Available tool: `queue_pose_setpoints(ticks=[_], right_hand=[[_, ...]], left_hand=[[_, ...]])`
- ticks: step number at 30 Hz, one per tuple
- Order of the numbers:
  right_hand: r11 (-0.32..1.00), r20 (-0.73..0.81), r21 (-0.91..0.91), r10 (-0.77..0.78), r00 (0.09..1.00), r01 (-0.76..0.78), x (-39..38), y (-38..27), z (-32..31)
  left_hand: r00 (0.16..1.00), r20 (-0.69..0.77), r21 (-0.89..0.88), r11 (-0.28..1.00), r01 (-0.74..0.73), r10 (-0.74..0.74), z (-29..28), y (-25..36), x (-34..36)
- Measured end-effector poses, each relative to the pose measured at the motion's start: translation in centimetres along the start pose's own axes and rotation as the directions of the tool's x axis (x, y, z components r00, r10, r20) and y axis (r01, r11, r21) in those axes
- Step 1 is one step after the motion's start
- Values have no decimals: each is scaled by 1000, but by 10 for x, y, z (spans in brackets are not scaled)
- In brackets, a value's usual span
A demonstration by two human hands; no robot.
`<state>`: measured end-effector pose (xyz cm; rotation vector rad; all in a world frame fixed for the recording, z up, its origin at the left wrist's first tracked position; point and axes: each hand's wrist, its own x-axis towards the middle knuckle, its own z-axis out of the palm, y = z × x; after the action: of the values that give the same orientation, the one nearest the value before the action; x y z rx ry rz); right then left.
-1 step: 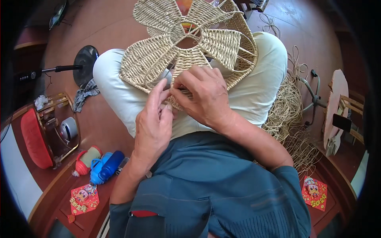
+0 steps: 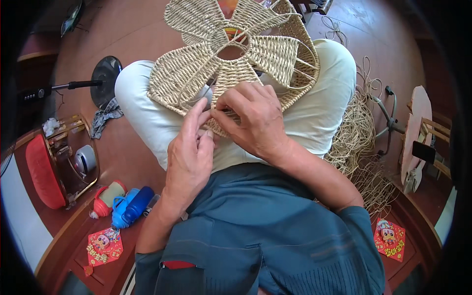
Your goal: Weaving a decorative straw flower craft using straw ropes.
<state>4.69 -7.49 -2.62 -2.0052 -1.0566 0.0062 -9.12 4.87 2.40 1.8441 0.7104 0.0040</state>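
Pinching at the left edge of the near petal of the woven straw flower panel (image 2: pixel 184 69) with thumb and forefinger of the right hand (image 2: pixel 250 115), nearly closed and hiding part of that petal. Holding the left hand (image 2: pixel 191 152) partly uncurled just to the left, extending its forefinger to the far side and keeping its thumb near the petal tip; being unable to tell whether gripping anything there.

Lying across the lap, over pale trousers (image 2: pixel 142 98): the panel, set on a shallow woven basket (image 2: pixel 309 61). Showing red and yellow material through the panel's central opening; being unable to identify it.

Standing farther left: a black round base (image 2: pixel 105 81), near a crumpled grey cloth (image 2: pixel 105 117). Holding a grey cylinder (image 2: pixel 86 158) inside a wooden frame (image 2: pixel 84 190), beside a red cushion (image 2: pixel 44 172). Lying at near left: a red-and-green bottle (image 2: pixel 104 199), a light blue bottle (image 2: pixel 123 210) and a dark blue cylinder (image 2: pixel 138 204), concealing any contents.

Heaping on the right, close beside the knee: loose straw cord (image 2: pixel 354 132), crowding the floor toward metal legs (image 2: pixel 391 118).
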Motion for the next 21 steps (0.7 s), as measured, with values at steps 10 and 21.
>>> queue_pose_setpoints(ticks=[10, 21], right_hand=[[999, 8, 30, -18, 1000, 18, -7, 7, 0], [998, 20, 54, 29, 999, -30, -4, 1, 2]], left_hand=[[985, 106, -268, 951, 157, -133, -6, 14, 4], [995, 28, 159, 983, 87, -92, -10, 22, 9]])
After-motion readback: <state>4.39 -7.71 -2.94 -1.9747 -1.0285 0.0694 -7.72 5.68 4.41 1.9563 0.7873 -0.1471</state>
